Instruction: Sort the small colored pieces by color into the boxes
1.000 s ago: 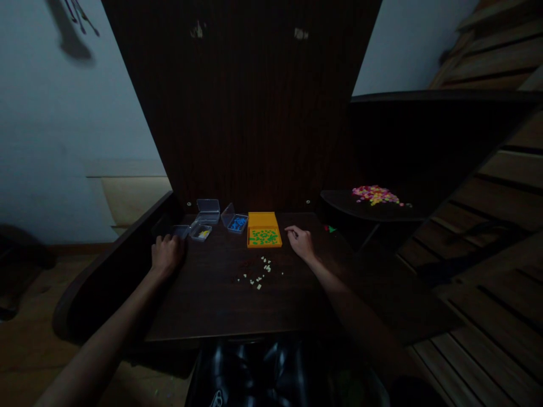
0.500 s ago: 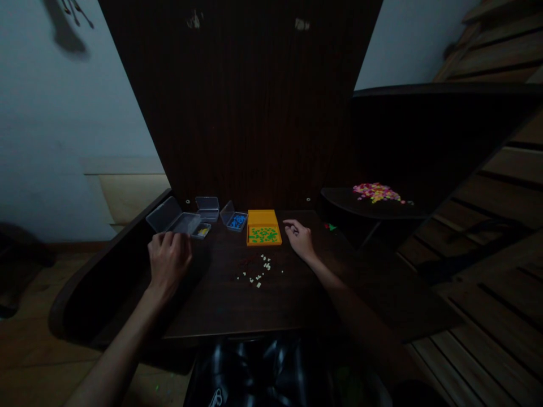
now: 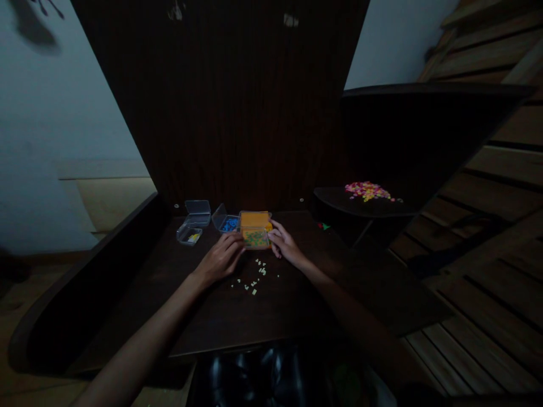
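Note:
A clear plastic box (image 3: 257,247) with its lid open is in front of and over the yellow box (image 3: 268,226), whose green pieces show through it. My left hand (image 3: 222,255) is closed on the clear box's left side. At its right side my right hand (image 3: 287,246) is closed on the edge, thumb low and index finger stretched toward the yellow box. Whether the clear box rests on the yellow one or is held just off it, I cannot tell. Small pale pieces (image 3: 262,271) lie scattered on the dark tabletop, nearer to me.
Left of the yellow box stand an open clear case of blue pieces (image 3: 231,224), an open clear case (image 3: 198,218) and a small case with yellow pieces (image 3: 194,238). Pink and yellow beads (image 3: 368,191) lie heaped on a side shelf (image 3: 335,204). Red and green bits (image 3: 324,226) lie below.
My left hand has brought the clear box from the far left to the yellow box. My right hand has moved slightly left, to the box's right edge. The view has shifted a little.

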{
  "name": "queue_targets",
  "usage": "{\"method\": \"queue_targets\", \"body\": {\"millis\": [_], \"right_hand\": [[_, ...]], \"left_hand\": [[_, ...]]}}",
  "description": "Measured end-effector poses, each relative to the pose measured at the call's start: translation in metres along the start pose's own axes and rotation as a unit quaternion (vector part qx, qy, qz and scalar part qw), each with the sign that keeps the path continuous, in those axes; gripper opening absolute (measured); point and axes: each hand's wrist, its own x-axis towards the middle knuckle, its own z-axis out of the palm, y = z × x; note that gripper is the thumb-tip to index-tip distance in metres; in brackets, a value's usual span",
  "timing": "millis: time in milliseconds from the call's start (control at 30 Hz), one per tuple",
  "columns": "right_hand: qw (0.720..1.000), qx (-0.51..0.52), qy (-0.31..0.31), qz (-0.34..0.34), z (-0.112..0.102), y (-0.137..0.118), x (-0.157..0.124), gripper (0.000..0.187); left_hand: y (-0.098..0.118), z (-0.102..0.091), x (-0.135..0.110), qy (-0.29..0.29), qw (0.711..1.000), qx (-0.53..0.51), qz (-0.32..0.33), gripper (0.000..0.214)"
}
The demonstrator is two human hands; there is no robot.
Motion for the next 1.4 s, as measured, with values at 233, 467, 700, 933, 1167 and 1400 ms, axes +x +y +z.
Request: {"method": "queue_targets", "body": {"millis": [233, 467, 700, 933, 1167, 1400], "right_hand": [[0.997, -0.063, 0.044, -0.004, 0.004, 0.001, 0.003, 0.046], [0.993, -0.072, 0.093, -0.004, 0.005, 0.000, 0.002, 0.048], [0.995, -0.046, 0.084, 0.001, 0.005, 0.002, 0.003, 0.051], [0.997, -0.040, 0.070, 0.015, 0.004, -0.002, 0.002, 0.051], [0.997, -0.056, 0.053, 0.025, 0.005, -0.004, 0.000, 0.050], [0.994, -0.099, 0.021, 0.032, -0.015, -0.008, 0.001, 0.049]], "left_hand": [[0.009, 0.008, -0.009, 0.032, 0.999, -0.016, -0.018, 0.012], [0.013, 0.010, -0.007, 0.036, 0.997, -0.037, -0.054, 0.010], [0.014, 0.012, -0.008, 0.039, 0.988, -0.077, -0.132, 0.016], [0.014, 0.013, -0.005, 0.008, 0.928, -0.282, -0.244, 0.055], [0.011, 0.015, -0.003, -0.005, 0.786, -0.518, -0.339, 0.083], [0.010, 0.012, -0.001, 0.034, 0.786, -0.494, -0.371, 0.086]]}}
